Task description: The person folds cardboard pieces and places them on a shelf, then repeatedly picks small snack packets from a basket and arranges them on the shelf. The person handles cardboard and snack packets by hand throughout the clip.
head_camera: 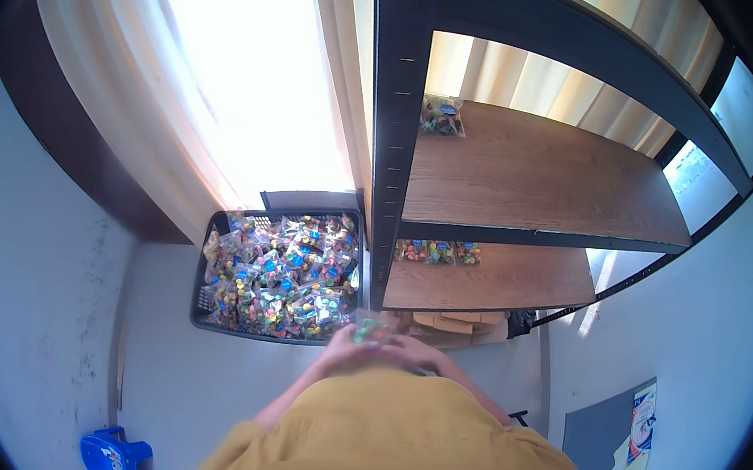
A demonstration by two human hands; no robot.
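Note:
Both of my hands hold one clear plastic bag of colourful candies (pixel 371 330) in front of my body. My left hand (pixel 347 351) grips its left side, and my right hand (pixel 414 352) has the right side; the bag is blurred. Just left of my hands stands a black plastic crate (pixel 196 286), heaped with similar clear candy bags (pixel 286 274), many with blue labels. On the right, a few such bags (pixel 439 251) line the back left of the lower wooden shelf (pixel 513 280). One more bag (pixel 443 116) sits at the left end of the upper shelf (pixel 543 176).
A black metal shelf post (pixel 392 135) rises between the crate and the shelves. Under the lower shelf are flat brown cardboard pieces (pixel 462 326) and a black bag (pixel 521 323). A blue plastic stool (pixel 112 455) stands at the lower left. Beige curtains (pixel 344 64) hang by the bright window.

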